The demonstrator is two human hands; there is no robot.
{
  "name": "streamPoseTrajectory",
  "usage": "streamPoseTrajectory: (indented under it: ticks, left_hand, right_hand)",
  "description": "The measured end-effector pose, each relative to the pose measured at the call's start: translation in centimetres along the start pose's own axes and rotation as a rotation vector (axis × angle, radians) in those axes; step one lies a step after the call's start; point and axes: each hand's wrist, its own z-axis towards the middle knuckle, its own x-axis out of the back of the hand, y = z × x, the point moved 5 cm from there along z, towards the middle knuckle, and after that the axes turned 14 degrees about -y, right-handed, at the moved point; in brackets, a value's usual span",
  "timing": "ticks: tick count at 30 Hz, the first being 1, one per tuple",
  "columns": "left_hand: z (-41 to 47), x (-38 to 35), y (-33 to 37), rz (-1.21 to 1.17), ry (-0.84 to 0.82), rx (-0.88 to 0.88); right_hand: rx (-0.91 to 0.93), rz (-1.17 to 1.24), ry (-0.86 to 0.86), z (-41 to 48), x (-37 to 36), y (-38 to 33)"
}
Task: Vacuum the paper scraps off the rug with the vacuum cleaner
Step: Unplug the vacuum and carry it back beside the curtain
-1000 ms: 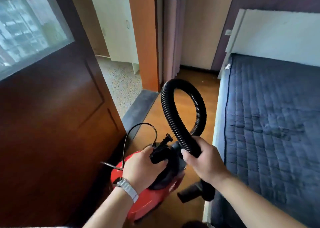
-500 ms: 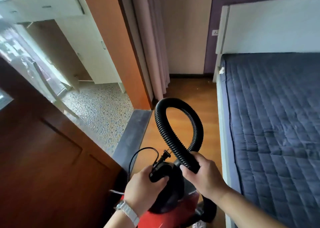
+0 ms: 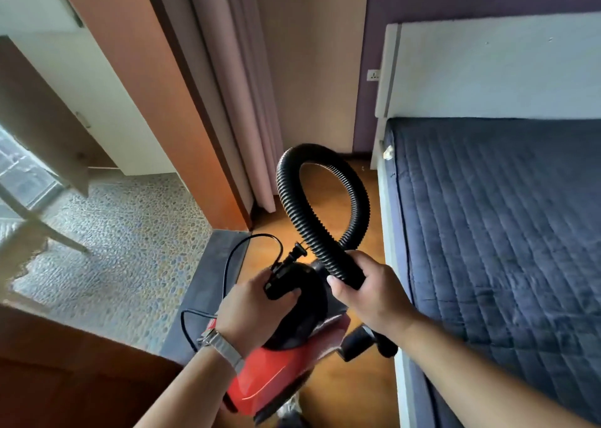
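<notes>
Low in the centre of the frame, the red vacuum cleaner (image 3: 270, 379) seems lifted off the wooden floor (image 3: 351, 392). The left hand (image 3: 250, 307) has its fingers clamped round the black top handle. The right hand (image 3: 374, 294) has its fingers wrapped round the ribbed hose (image 3: 291, 196) near its base. The body looks rigid and fairly heavy, best carried by that handle. The hose looks springy, so steer it from its nozzle end. A cord (image 3: 260, 234) arcs left. The bed (image 3: 504, 232) fills the right. No rug or scraps show.
</notes>
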Motion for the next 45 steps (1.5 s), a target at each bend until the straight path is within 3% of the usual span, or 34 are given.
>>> streamPoseTrajectory:
  ticks: [13, 21, 32, 36, 45]
  left_hand:
    - [25.3, 5.3, 2.7, -0.028, -0.097, -0.243]
    - [37.3, 10.0, 6.2, 0.064, -0.102, -0.305]
    - [54.9, 7.5, 9.9, 0.093, -0.157, -0.164]
    - [61.1, 6.7, 12.4, 0.118, -0.153, -0.04]
    - [71.4, 7.6, 17.0, 0.04, -0.087, 0.057]
  right_hand:
    - [-0.258, -0.154, 0.199, 20.9, 6.4, 3.4]
    - [-0.298, -0.143, 0.283, 30.2, 9.9, 4.8]
    - [-0.335, 0.002, 0.223, 46.1, 17.2, 15.8]
    - [-0.33, 0.014, 0.135, 52.8, 21.3, 19.9]
    - [-0.261, 0.023, -0.045, 64.5, 29.4, 23.1]
